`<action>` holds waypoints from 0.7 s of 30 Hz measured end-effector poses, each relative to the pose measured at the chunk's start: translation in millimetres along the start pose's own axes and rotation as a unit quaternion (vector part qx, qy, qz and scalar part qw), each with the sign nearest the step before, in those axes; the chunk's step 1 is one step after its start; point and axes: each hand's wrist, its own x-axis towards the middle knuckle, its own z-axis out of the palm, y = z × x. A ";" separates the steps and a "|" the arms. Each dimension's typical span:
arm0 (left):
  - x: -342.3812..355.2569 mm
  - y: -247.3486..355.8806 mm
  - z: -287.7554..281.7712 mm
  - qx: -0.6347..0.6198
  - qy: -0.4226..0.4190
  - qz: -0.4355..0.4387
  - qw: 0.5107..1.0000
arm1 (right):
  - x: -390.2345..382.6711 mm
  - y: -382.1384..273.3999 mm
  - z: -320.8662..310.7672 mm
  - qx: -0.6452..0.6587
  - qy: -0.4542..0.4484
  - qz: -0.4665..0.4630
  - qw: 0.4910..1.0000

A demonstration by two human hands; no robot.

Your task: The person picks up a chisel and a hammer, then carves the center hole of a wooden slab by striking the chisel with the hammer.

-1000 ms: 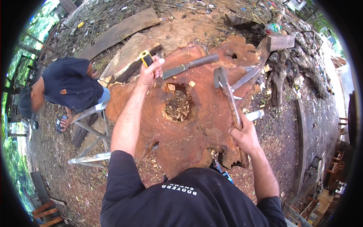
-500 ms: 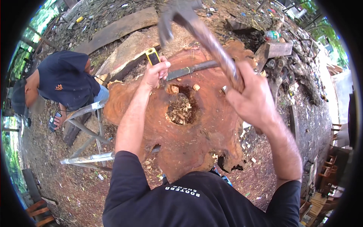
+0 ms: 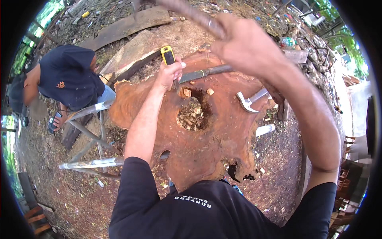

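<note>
My left hand [image 3: 168,75] is closed round the yellow-and-black handle of a chisel [image 3: 168,55], its blade pointing down at the far edge of a hollow [image 3: 194,114] full of wood chips. That hollow is cut in a large reddish-brown wood slab [image 3: 159,123]. Raised high above the slab, my right hand [image 3: 246,46] grips the wooden handle of a hammer [image 3: 193,16]; its head is mostly cut off by the top rim. Beyond the hollow lies a machete-like blade [image 3: 191,76] with a long handle. A claw hammer [image 3: 248,102] rests on the slab's right side.
At the left a person in a dark shirt [image 3: 67,79] holds a small black device [image 3: 52,123]. A metal-tube frame [image 3: 93,163] stands at the slab's left. Boards [image 3: 129,26] lie behind it, and a wooden block [image 3: 295,55] and roots are at the far right.
My right hand has swung the hammer upward and to the left, uncovering the claw hammer on the slab. My left hand with the chisel has shifted slightly right in the picture.
</note>
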 end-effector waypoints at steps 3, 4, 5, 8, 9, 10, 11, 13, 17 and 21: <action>-0.5 0.3 -3.2 -0.007 0.003 0.001 1.000 | -5.1 -11.2 -12.6 0.085 0.092 -0.027 0.992; 1.6 -0.4 0.1 -0.009 0.002 0.001 1.000 | -7.4 -7.5 -6.9 0.084 0.136 -0.039 0.986; 3.8 -1.0 4.1 -0.011 0.001 0.005 1.000 | -9.2 -2.9 1.4 0.083 0.179 -0.052 0.979; 0.5 -6.4 -0.2 -0.018 -0.002 0.003 1.000 | -5.5 15.6 60.0 -0.027 -0.042 0.017 0.999; -2.0 -7.7 3.0 -0.002 0.005 -0.002 1.000 | -1.2 12.6 65.6 -0.072 -0.100 0.014 0.992; -2.7 -8.7 5.2 0.013 0.011 -0.007 1.000 | 1.5 16.5 59.9 -0.072 -0.098 0.015 0.992; 1.7 -8.8 4.8 0.005 0.011 -0.005 1.000 | 4.3 22.1 49.4 -0.062 -0.116 0.025 0.991; 0.2 -7.9 4.2 0.005 0.013 -0.002 1.000 | 1.9 14.4 33.1 -0.028 -0.081 0.048 0.995; -1.6 -5.6 3.1 0.020 0.030 0.008 0.999 | 1.5 0.2 -1.3 0.064 0.114 -0.041 0.991; 2.6 -10.1 -3.4 -0.006 0.012 0.021 1.000 | -13.5 -14.1 -2.8 0.105 0.202 -0.046 0.973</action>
